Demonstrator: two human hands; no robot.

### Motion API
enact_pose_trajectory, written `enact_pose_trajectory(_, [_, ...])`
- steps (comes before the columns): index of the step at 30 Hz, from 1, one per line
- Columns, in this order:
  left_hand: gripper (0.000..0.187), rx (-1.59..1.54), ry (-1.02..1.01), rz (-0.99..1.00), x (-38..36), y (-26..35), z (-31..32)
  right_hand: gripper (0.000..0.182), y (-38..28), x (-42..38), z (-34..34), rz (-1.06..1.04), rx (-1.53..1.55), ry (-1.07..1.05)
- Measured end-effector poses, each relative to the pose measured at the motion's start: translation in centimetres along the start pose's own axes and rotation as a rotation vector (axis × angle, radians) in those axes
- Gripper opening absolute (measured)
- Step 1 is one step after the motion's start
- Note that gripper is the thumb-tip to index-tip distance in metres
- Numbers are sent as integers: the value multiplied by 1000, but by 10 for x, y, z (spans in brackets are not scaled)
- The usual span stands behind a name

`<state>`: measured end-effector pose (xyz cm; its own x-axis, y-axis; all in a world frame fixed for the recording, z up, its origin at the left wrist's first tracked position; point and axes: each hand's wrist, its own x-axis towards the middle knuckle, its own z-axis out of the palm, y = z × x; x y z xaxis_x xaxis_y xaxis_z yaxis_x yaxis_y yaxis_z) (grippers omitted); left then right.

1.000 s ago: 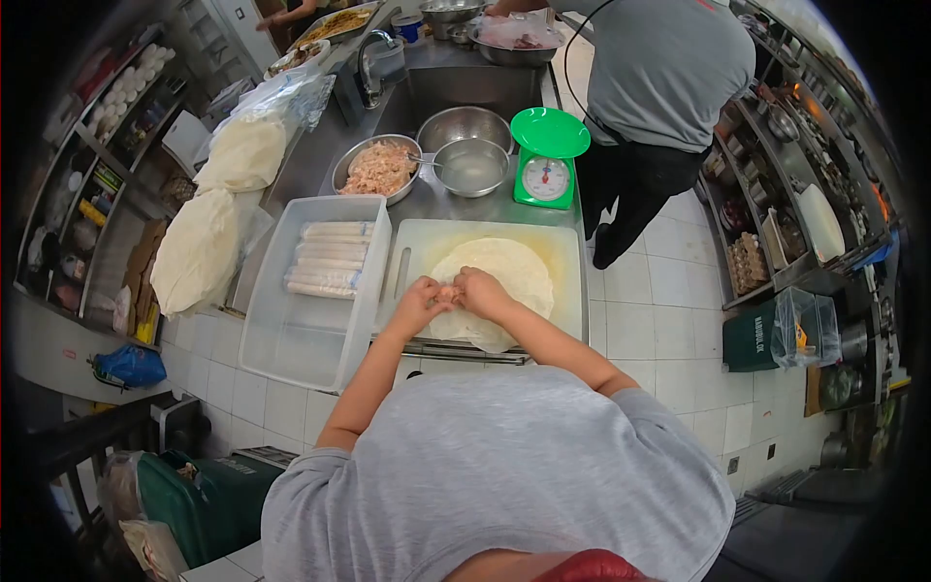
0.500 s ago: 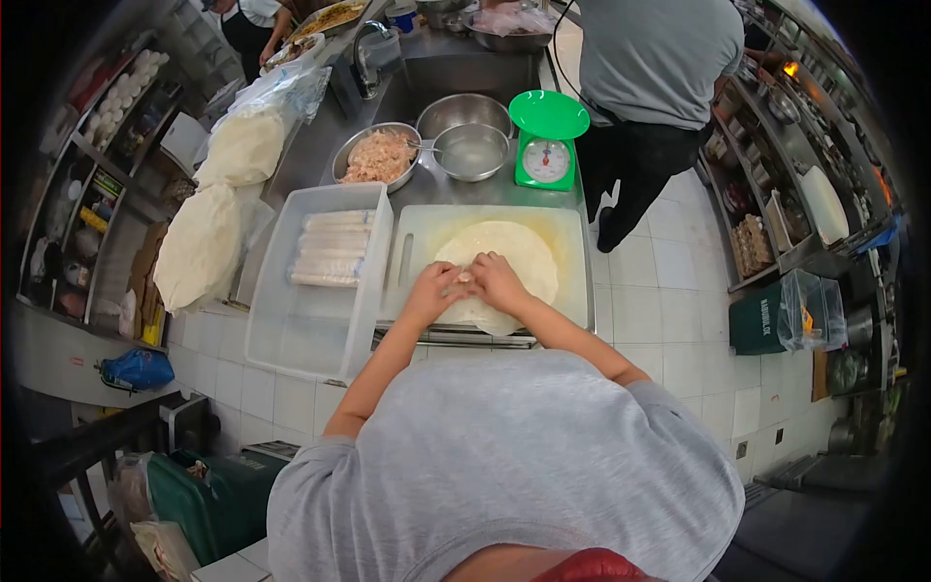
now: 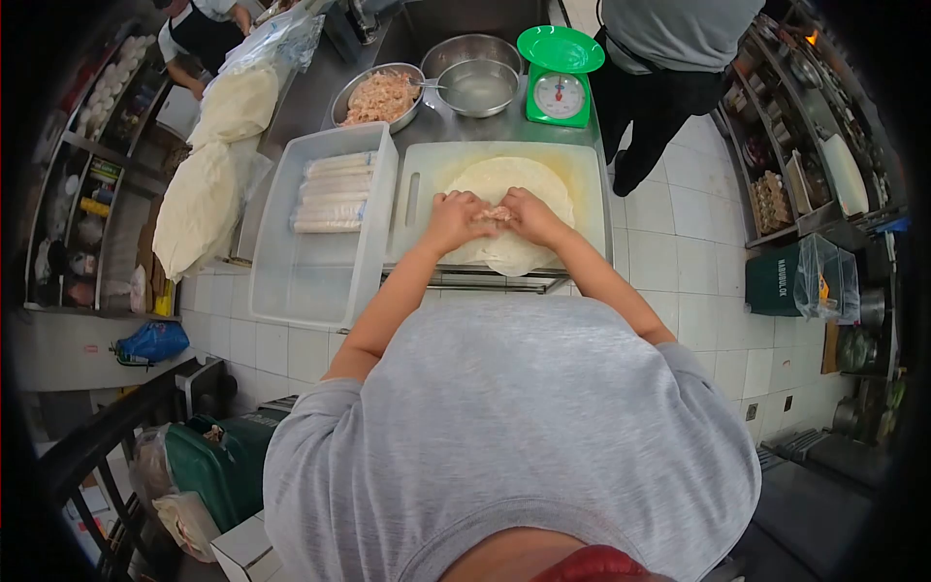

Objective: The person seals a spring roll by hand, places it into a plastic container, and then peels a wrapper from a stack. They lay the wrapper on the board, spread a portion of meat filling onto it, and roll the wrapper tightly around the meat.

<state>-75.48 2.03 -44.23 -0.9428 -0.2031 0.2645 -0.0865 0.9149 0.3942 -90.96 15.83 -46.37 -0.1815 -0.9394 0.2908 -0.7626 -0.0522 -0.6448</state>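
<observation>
A round, thin pale wrapper (image 3: 514, 175) lies on the white cutting board (image 3: 409, 233), several layers by the look of it. Across its near part is a small strip of pinkish minced meat filling (image 3: 497, 213). My left hand (image 3: 456, 223) has its curled fingers at the strip's left end. From the other side, my right hand (image 3: 535, 215) pinches the right end. Both hands rest low over the wrapper, and part of the filling is hidden under my fingertips.
Left of the board stands a plastic tub (image 3: 262, 254) with several wrapped rolls (image 3: 335, 194). Behind are a bowl of minced meat (image 3: 382, 97), a bowl of liquid (image 3: 477, 89) and a green scale (image 3: 560, 95). Wrapper stacks (image 3: 199, 209) lie left. One person (image 3: 669, 78) stands beyond; another (image 3: 194, 44) is far left.
My hands have spread slightly apart along the filling, so more of it shows between them. The camera view has tilted, shifting the counter upward in the picture.
</observation>
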Motion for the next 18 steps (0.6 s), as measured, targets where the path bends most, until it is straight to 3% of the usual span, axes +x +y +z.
enact_pose_trajectory(3, [28,14,30,19,5,4,0,19,-12,-7,-8,39,196,148])
enact_pose_trajectory(8, [24,125,-65,-37,15,13,7,30,7,-14,-8,42,67,79])
enact_pose_trajectory(11, [20,67,115,80,12,16,10,28,-3,-18,-21,11,2,80])
enact_pose_trajectory(18, [19,106,-31,46,25,21,14,28,10,-21,-17,138,-62,-25])
